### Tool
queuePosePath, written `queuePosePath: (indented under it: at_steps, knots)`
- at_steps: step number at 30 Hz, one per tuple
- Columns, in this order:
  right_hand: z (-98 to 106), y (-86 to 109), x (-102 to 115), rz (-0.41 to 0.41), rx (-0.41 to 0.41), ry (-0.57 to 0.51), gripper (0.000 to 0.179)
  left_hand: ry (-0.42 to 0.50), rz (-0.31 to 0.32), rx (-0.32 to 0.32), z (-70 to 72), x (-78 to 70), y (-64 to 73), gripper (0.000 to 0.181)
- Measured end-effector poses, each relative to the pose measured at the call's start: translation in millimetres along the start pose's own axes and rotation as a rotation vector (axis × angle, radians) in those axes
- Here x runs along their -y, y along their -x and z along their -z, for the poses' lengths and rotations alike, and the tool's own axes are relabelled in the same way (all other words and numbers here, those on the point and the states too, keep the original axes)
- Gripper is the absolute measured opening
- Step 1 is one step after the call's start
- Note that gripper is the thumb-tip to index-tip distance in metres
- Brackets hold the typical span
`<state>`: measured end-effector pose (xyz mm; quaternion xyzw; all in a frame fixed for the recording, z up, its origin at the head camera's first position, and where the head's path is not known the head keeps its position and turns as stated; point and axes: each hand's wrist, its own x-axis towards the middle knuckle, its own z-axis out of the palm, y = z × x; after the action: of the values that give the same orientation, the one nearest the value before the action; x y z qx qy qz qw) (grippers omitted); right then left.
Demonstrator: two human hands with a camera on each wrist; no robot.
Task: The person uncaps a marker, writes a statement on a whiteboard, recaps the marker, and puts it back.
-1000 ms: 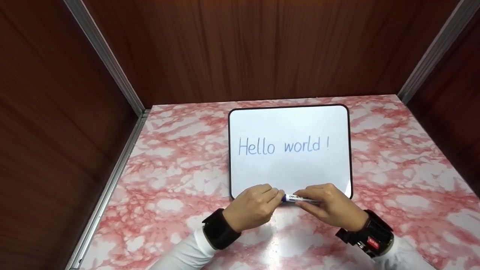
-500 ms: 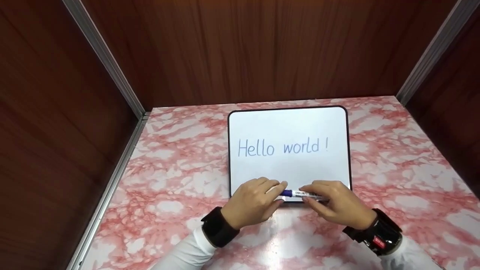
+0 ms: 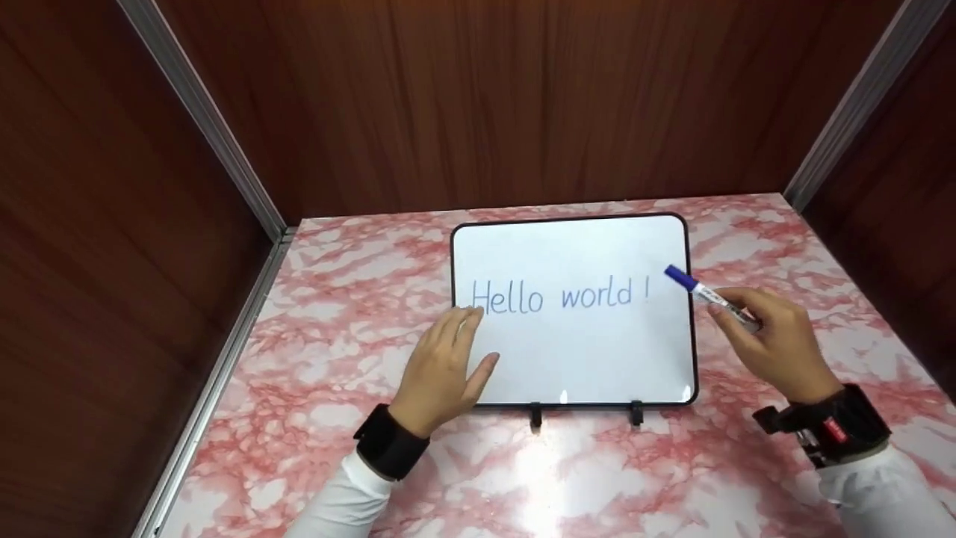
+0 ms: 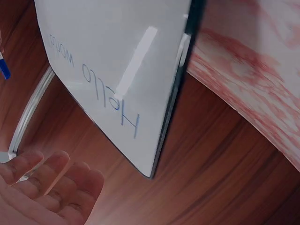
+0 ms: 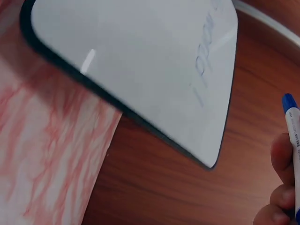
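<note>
A black-framed whiteboard bears the words "Hello world !" in blue. My right hand, off the board's right edge, holds a white marker between thumb and fingers. Its blue end points up and left, overlapping the board's edge in the head view. The right wrist view shows the marker upright at the far right, partly cut off. My left hand is by the board's left edge with fingers extended and nothing in it. In the left wrist view those fingers appear apart from the board.
Two small black feet show at the board's lower edge. Beneath it lies a red and white marbled tabletop. Dark wooden panels enclose the back and both sides, with metal strips along the corners.
Both hands were together on the marker at the board's lower edge. The left hand has let go and moved left; the right has carried the marker up and right.
</note>
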<state>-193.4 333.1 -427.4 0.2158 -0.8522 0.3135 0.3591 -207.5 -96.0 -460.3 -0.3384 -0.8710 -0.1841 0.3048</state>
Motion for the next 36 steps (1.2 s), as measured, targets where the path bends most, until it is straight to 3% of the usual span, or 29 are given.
queuePosePath:
  at_steps: [5, 11, 21, 27, 31, 36]
  knots:
    - [14, 9.3, -37, -0.183, -0.012, 0.139, 0.013, -0.013, 0.102, 0.037, 0.4, 22.6, 10.6, 0.059]
    - [26, 24.0, -68, -0.401, 0.144, 0.27, 0.025, -0.026, 0.198, 0.097, -3.6, 39.4, 23.2, 0.061]
    - [37, 37.5, -110, -0.543, 0.453, 0.266, 0.032, -0.08, 0.339, 0.258, -13.1, 58.7, 35.8, 0.066]
    - [43, 47.0, -130, -0.657, 0.595, 0.253, 0.038, -0.083, 0.385, 0.284, -16.9, 65.3, 39.8, 0.067]
    - [46, 54.0, -140, -0.72, 0.656, 0.244, 0.037, -0.074, 0.413, 0.302, -19.8, 67.7, 41.5, 0.066]
    - [48, 61.2, -147, -0.779, 0.676, 0.227, 0.035, -0.057, 0.442, 0.332, -23.4, 68.5, 44.8, 0.065]
